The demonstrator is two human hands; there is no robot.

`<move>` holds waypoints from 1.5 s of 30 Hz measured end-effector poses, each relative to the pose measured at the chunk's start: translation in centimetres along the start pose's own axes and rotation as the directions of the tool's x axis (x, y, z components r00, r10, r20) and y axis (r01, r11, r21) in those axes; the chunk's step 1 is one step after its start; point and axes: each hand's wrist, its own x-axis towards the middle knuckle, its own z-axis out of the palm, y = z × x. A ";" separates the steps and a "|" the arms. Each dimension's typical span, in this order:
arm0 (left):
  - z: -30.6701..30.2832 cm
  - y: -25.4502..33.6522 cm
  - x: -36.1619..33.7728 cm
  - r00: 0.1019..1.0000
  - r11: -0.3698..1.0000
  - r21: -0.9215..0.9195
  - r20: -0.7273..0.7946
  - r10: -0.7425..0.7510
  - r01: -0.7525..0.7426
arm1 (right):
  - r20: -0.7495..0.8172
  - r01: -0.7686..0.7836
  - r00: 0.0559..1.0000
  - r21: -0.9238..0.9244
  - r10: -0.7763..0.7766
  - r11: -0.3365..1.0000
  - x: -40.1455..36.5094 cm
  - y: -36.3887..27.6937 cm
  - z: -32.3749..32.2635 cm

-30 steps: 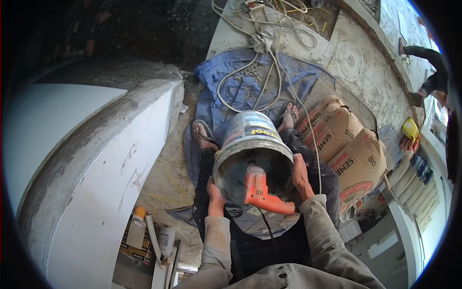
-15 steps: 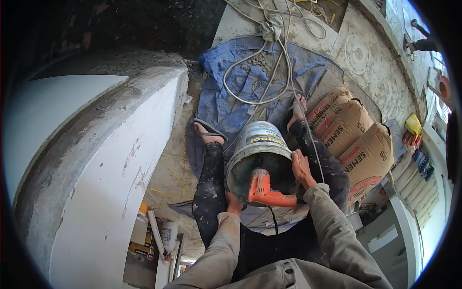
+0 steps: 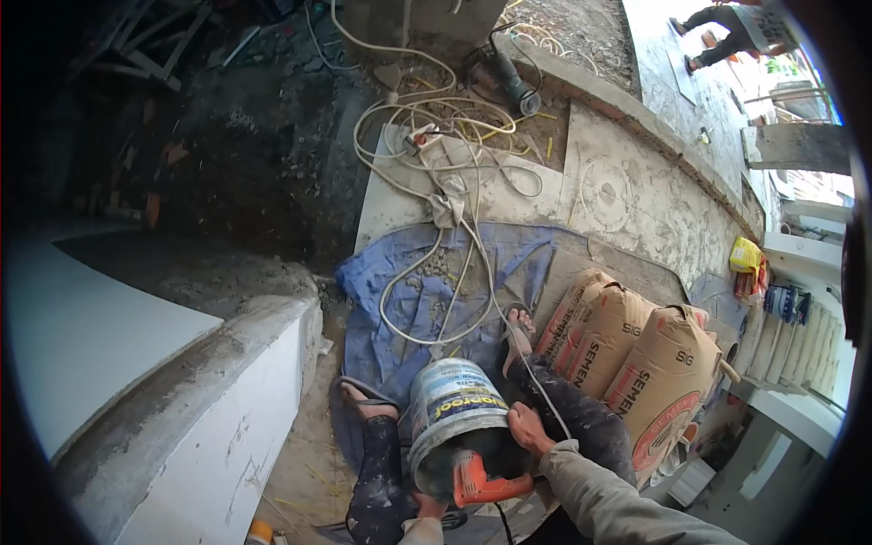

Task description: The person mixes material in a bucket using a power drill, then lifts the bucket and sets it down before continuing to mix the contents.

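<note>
Your bucket [image 3: 454, 386] is white to grey, printed in light blue with a dark and yellow band of lettering, and your drill [image 3: 470, 477] is vivid orange. Your trousers [image 3: 377, 481] are black, speckled all over with white; your right sleeve [image 3: 595, 490] is greyish beige. You have a blue tarp [image 3: 368, 286], smudged grey-brown, under a cream cable [image 3: 434, 341]. To your right, the sacks [image 3: 665, 359] are tan-brown with black lettering, the nearest bearing a red round emblem; the packet [image 3: 747, 256] beyond is yellow over red.
</note>
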 end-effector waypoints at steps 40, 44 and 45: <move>12.6 8.3 34.6 0.988 -0.187 0.979 -0.054 0.148 0.081 | 0.326 0.443 0.890 -0.459 -0.318 0.770 0.2 -12.1 7.4; 14.2 7.2 36.3 0.961 -0.476 0.864 -0.028 0.276 0.162 | 0.294 0.406 0.909 -0.471 -0.295 0.783 1.0 -12.4 5.0; 13.2 7.3 36.1 0.961 -0.519 0.852 0.084 0.264 0.068 | 0.296 0.402 0.910 -0.467 -0.289 0.788 1.1 -12.5 4.8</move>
